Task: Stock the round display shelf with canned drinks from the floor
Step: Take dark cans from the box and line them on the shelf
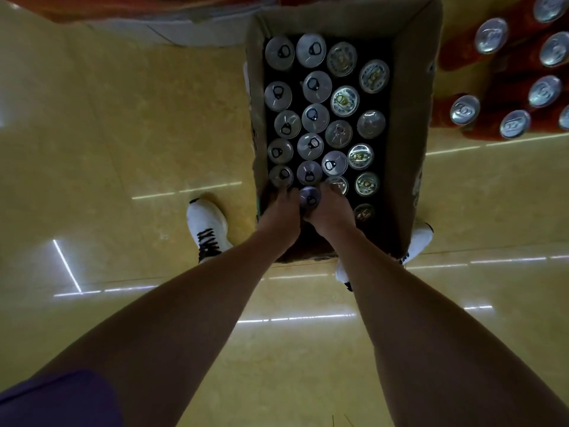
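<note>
A cardboard box stands on the floor between the person's white shoes, packed with upright cans seen from above; most lids are silver with black tabs on the left, while the right-hand rows carry greenish or gold-printed lids. Both arms reach straight down into the near end of the box. The left hand and the right hand close in on one can from either side, which sits between them with its lid showing; the right hand's fingers curl round its side, and the left hand presses close beside it, though whether it grips this can, a neighbour or nothing I cannot tell. The can seems a little higher than the rest, so it is probably on its way out.

The box looks nearly full, with only small gaps between cans and dark space at the near end under the wrists; so, judged from this, the stocking is at an early stage, or this is a fresh box. At upper right an orange-red shelf holds cans with plain silver lids, several spaced round its edge; this may be the round display, partly filled, but most of it lies out of view. Nearly every boxed can has yet to be lifted and placed.
</note>
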Action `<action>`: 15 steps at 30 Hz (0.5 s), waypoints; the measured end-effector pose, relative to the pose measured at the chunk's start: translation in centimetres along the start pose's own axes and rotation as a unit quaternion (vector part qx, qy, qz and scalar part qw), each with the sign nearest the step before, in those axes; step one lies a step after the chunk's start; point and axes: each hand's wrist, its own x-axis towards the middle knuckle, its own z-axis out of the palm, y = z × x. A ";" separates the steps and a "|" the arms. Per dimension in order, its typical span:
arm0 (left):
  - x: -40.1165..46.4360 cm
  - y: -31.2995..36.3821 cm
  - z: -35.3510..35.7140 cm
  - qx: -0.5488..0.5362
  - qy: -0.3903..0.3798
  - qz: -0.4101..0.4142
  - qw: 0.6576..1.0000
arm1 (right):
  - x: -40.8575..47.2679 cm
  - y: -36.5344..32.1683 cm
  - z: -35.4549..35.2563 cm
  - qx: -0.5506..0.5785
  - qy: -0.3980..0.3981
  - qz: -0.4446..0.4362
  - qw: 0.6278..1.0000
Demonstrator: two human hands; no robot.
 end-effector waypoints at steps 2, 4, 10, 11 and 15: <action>1.1 -0.3 0.8 -0.059 0.041 -0.008 0.997 | 0.4 0.5 0.7 0.009 0.015 -0.021 1.000; 1.9 -0.6 1.5 -0.108 0.073 -0.039 0.991 | 0.5 1.0 1.3 0.020 0.020 -0.030 0.999; 2.3 -1.5 3.3 -0.055 0.096 -0.019 0.994 | 0.9 1.8 2.1 -0.029 0.049 -0.087 0.995; 2.3 -1.6 3.4 -0.048 0.085 -0.014 0.995 | 1.0 2.0 2.0 -0.053 0.052 -0.091 0.993; 1.9 -1.0 1.9 -0.043 0.032 0.005 0.999 | -0.1 2.2 0.8 -0.069 0.052 -0.096 0.992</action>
